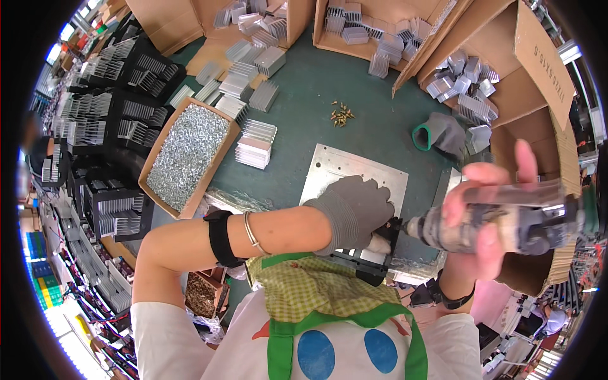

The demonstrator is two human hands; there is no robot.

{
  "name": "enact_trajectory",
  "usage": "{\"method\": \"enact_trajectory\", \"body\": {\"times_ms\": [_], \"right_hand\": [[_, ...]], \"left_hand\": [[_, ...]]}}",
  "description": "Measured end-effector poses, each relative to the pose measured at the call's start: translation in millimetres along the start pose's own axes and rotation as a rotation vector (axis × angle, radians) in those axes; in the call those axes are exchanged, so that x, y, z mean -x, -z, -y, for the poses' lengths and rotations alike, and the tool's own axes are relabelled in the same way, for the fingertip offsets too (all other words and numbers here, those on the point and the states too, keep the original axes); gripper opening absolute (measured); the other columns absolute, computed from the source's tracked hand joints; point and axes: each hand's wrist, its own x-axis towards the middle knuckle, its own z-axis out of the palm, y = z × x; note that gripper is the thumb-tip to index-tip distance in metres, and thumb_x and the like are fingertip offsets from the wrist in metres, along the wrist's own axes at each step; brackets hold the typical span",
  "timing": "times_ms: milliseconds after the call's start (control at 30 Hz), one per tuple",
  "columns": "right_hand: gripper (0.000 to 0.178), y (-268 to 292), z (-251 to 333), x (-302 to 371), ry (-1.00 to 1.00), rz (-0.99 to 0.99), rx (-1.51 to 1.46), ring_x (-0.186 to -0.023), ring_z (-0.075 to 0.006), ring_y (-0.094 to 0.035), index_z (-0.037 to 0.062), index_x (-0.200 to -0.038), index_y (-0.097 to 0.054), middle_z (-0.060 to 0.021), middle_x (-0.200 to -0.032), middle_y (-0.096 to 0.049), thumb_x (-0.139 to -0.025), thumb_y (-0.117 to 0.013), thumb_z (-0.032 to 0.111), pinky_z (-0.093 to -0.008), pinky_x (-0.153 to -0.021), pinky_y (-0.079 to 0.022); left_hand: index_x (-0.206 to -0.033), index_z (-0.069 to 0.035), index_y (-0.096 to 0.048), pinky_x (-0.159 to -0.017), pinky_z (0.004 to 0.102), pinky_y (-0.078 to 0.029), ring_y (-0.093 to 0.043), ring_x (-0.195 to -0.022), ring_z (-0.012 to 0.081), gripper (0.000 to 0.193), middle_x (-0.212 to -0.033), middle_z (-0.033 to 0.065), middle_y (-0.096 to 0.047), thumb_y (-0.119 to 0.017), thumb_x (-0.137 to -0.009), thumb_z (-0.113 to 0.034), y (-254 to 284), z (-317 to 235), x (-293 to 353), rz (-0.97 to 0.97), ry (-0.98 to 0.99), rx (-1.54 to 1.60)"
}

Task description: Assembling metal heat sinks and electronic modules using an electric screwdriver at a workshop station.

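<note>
My left hand (354,212), in a grey knitted glove, is closed over a black part (395,233) at the table's near edge. Its fingers are curled, and most of what they grip is hidden. Under and beyond it lies a flat silver metal plate (329,161) with small holes. My bare right hand (484,212) is wrapped round a power screwdriver (506,221), smeared by motion. The tool lies sideways with its tip (411,227) pointing left, close to the black part; I cannot tell whether they touch.
A small heap of brass-coloured screws (342,116) lies beyond the plate. At left stands a cardboard tray (147,180) full of small silver screws. Finned heat sinks (255,144) sit beside it and in several cardboard boxes (532,88). A spare grey glove (443,136) lies right.
</note>
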Motion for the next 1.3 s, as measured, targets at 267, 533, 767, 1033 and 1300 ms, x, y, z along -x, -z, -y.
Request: {"method": "enact_trajectory", "body": {"times_ms": [267, 533, 767, 1033, 1300], "right_hand": [[0.069, 23.8, 3.7, -32.5, 0.182, -0.269, -0.065, -0.057, -0.0152, -0.049, -0.0064, -0.133, -0.018, -0.0201, -0.104, -0.053, -0.081, -0.05, 0.023, -0.0286, -0.057, -0.041], [0.066, 16.5, -7.6, -39.3, 0.204, -0.29, -0.119, -0.059, -0.0158, -0.05, -0.0029, -0.134, -0.02, -0.0179, -0.1, -0.054, -0.082, -0.051, 0.024, -0.0294, -0.057, -0.042], [0.058, -1.4, -10.9, -50.9, 0.323, -0.2, -0.256, -0.068, -0.0141, -0.046, -0.001, -0.134, -0.023, -0.0143, -0.104, -0.049, -0.086, -0.043, 0.025, -0.0297, -0.065, -0.037], [0.057, -24.0, -8.0, -50.8, 0.351, -0.043, -0.376, -0.069, -0.0136, -0.046, -0.0011, -0.134, -0.024, -0.013, -0.105, -0.048, -0.087, -0.041, 0.026, -0.0301, -0.067, -0.037], [0.059, -27.2, -7.6, -45.7, 0.338, -0.065, -0.371, -0.068, -0.0136, -0.046, -0.0012, -0.134, -0.023, -0.0123, -0.106, -0.047, -0.086, -0.042, 0.027, -0.0299, -0.067, -0.037]], "left_hand": [[-0.105, -0.012, -0.06, -0.077, 0.038, -0.047, -0.057, -0.092, 0.0307, 0.026, -0.1, 0.0106, -0.057, -0.056, -0.08, -0.019, 21.2, 135.5, -29.7, -0.566, 0.438, 0.033], [-0.097, -0.009, -0.058, -0.076, 0.0366, -0.048, -0.058, -0.086, 0.0323, 0.019, -0.104, 0.0099, -0.056, -0.055, -0.078, -0.01, 19.0, 152.4, -45.5, -0.466, 0.458, -0.107], [-0.1, 0.0, -0.055, -0.067, 0.0248, -0.047, -0.058, -0.074, 0.0102, 0.018, -0.082, 0.006, -0.061, -0.058, -0.081, -0.001, 9.2, 65.3, 19.1, -0.789, 0.016, 0.772], [-0.128, -0.003, -0.039, -0.076, 0.0262, -0.046, -0.058, -0.084, 0.0128, 0.052, -0.09, 0.0074, -0.061, -0.059, -0.08, -0.001, 3.5, 32.4, 55.2, -0.828, 0.003, 0.874], [-0.126, 0.0, -0.041, -0.071, 0.0295, -0.047, -0.059, -0.075, 0.0171, 0.056, -0.084, 0.008, -0.061, -0.063, -0.074, -0.001, -4.1, 24.6, 61.8, -0.977, 0.005, 0.671]]}}
